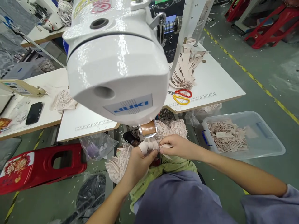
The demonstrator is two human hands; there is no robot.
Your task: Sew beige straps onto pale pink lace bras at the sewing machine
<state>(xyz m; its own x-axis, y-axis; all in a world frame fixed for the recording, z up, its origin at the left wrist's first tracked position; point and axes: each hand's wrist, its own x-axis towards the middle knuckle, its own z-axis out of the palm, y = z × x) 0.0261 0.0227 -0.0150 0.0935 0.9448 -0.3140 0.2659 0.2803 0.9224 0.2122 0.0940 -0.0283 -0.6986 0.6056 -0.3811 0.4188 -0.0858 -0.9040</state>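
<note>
Under the head of a white JUKI sewing machine (119, 68), a beige lace bra (171, 127) lies in front of me, with more of its lace hanging down to the left. My left hand (140, 161) is closed on the bra's smooth beige band. My right hand (176, 145), close beside it, pinches a short beige fabric strip (166, 146) against the band's edge. Just above both hands is a brown, metal-rimmed part (148, 128) of the machine. The needle area is hidden behind the machine head.
Red-and-yellow scissors (182, 95) and a pile of beige strips (185, 68) lie on the white table (221, 81). A clear plastic bin (261, 133) with beige pieces stands at right. A red stool (70, 161) and a phone (34, 113) are at left.
</note>
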